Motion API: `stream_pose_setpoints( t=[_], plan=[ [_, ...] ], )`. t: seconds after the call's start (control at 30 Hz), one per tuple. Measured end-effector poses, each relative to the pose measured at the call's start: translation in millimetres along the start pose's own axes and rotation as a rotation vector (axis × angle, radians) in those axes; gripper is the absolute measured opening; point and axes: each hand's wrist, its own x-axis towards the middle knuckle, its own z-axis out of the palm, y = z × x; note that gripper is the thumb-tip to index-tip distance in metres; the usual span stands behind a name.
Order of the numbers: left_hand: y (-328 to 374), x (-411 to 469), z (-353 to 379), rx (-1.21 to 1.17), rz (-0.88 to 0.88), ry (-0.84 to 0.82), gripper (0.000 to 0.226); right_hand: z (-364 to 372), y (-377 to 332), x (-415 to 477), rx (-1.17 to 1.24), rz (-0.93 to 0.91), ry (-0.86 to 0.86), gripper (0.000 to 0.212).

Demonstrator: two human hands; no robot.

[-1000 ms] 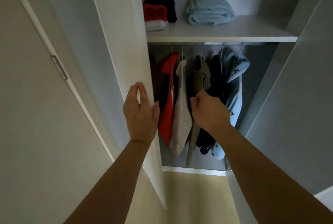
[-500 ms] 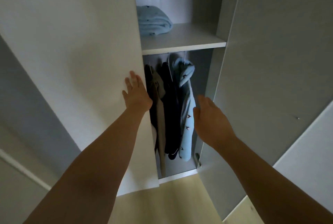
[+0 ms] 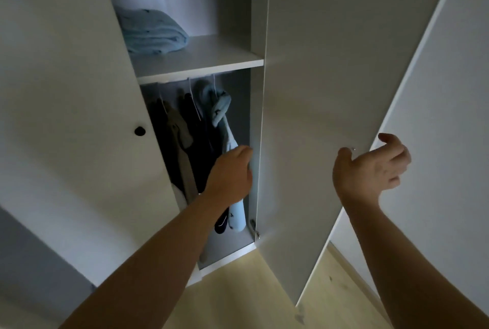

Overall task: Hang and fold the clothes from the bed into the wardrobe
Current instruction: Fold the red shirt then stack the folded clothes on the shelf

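The wardrobe stands partly shut, with a narrow gap between its doors. In the gap, several garments hang from the rail: a light blue one (image 3: 225, 122) at the right, dark ones (image 3: 195, 138) and an olive one (image 3: 180, 143). A folded light blue garment (image 3: 153, 32) lies on the shelf (image 3: 211, 61) above. My left hand (image 3: 230, 172) reaches into the gap in front of the light blue hanging garment, with its fingers hidden. My right hand (image 3: 370, 167) hooks round the free edge of the right door (image 3: 317, 90), thumb in front.
The left door (image 3: 66, 117) covers most of the wardrobe and has a black round knob (image 3: 139, 130). A hinge (image 3: 254, 226) sits low on the right door. The pale wood floor (image 3: 251, 297) lies below. A white wall (image 3: 449, 117) lies behind the right door.
The left door has swung nearly shut and hides the red and white garments. My left hand left that door for the gap. My right hand moved to the right door's edge.
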Motion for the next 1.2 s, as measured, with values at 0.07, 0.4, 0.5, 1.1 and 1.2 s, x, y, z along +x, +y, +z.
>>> stream_pose_setpoints(
  t=[0.07, 0.4, 0.5, 1.1, 1.2],
  plan=[
    [19.9, -7.5, 8.6, -0.029, 0.099, -0.003, 0.048, -4.7, 8.3, 21.6, 0.034, 0.073, -0.086, 0.055],
    [43.8, -18.5, -25.3, -0.066, 0.135, 0.152, 0.041, -12.1, 14.7, -4.2, 0.389, 0.076, -0.174, 0.015],
    [48.6, -24.6, -37.3, -0.114, 0.111, 0.236, 0.036, -3.4, 14.1, -25.1, 0.522, -0.025, -0.435, 0.012],
    [-59.8, -98.3, -99.1, 0.152, -0.569, 0.231, 0.061, 177.3, -107.8, -103.7, -0.28, -0.952, -1.298, 0.08],
    [-79.4, -99.5, -104.7, 0.162, -0.616, 0.163, 0.067, 200.7, -119.4, -109.0, -0.335, -0.978, -1.274, 0.079]
  ],
)
